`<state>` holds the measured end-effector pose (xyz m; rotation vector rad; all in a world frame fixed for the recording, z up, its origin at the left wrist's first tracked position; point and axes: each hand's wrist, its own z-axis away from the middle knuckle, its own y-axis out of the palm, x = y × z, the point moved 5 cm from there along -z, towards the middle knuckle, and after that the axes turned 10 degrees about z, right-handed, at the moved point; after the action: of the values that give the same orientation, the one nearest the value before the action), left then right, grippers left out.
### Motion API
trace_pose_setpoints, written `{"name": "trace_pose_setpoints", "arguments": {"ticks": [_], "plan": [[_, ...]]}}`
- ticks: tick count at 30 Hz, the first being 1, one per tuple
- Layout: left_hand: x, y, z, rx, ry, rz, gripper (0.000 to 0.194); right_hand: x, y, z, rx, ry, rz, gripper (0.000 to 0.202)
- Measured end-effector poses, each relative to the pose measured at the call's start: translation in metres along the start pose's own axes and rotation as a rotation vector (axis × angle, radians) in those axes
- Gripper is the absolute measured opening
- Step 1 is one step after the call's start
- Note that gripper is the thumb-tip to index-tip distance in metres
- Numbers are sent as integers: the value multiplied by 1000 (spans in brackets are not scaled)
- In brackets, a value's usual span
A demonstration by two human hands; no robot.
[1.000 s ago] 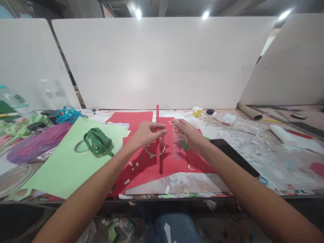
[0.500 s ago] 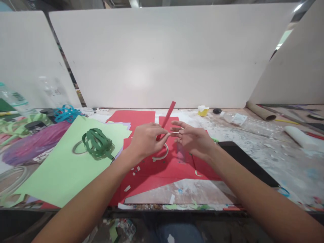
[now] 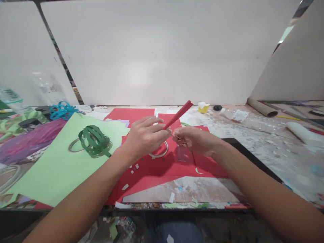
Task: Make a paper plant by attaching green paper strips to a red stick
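White upright panels (image 3: pixel 162 50) stand behind a paint-smeared counter (image 3: pixel 275 162) strewn with craft supplies. Near its middle lie overlapping bright red paper sheets (image 3: pixel 157 168), and both hands are above them. The left hand (image 3: pixel 145 136) grasps a narrow red paper strip (image 3: pixel 178 115) at its lower end, the grip pinched between thumb and fingers; the strip slants up and to the right, its free end in the air. The right hand (image 3: pixel 193 139) is just beside the left fingertips, its fingers curled in around a thin pale sliver (image 3: pixel 177 136); whether that grip has closed on it I cannot tell. Below the left hand, a cream-coloured ring (image 3: pixel 159 156) lies partly hidden on the red sheets, with a clear plastic ruler (image 3: pixel 181 155) under the right hand and small white paper scraps (image 3: pixel 125 186) nearer the front edge. Farther left, a ball of looped dark green paper strips (image 3: pixel 94 141) rests on a light green paper sheet (image 3: pixel 58 162). A black flat device (image 3: pixel 243 152) lies partly behind the right forearm, and a yellow tub with white contents (image 3: pixel 204 108) stands near the panels.
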<state>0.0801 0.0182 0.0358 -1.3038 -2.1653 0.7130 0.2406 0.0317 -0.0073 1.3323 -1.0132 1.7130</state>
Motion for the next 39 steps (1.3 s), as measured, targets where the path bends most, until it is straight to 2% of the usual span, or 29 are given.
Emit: {"name": "trace_pose_setpoints", "arguments": {"ticks": [4,7,9,12,14,17,19,21,22,24,26,28,32,36,39], "plan": [[-3,1,-2,-5,7,32,19,-3,9,1,42,54,-102,18],[1,2,-2,-8,-81,143,16,-3,7,2,35,53,-99,23],[10,2,-1,-23,-218,296,15,-1,2,3,60,34,-57,25],[29,6,6,-15,-554,624,20,4,-13,4,29,-26,-12,25],[36,14,11,33,-746,924,17,10,-27,5,-106,-110,5,23],[32,27,16,174,-869,1361,12,22,-41,10,-415,-306,78,21],[23,33,18,310,-912,1520,10,30,-40,20,-616,-479,226,21],[14,36,20,449,-933,1579,12,39,-29,31,-722,-642,464,29],[10,37,20,505,-934,1594,13,42,-21,35,-715,-693,581,34],[5,35,20,588,-917,1613,14,42,-7,37,-575,-693,735,43],[2,32,19,644,-889,1621,13,37,2,35,-374,-599,775,48],[1,30,18,696,-865,1601,14,32,5,33,-244,-504,773,48],[-1,25,16,754,-857,1486,16,28,0,29,-216,-434,816,41],[-4,23,18,744,-911,1360,16,27,-3,27,-223,-412,880,41],[-3,25,20,735,-891,1215,22,27,-5,27,-229,-401,918,39]]}}
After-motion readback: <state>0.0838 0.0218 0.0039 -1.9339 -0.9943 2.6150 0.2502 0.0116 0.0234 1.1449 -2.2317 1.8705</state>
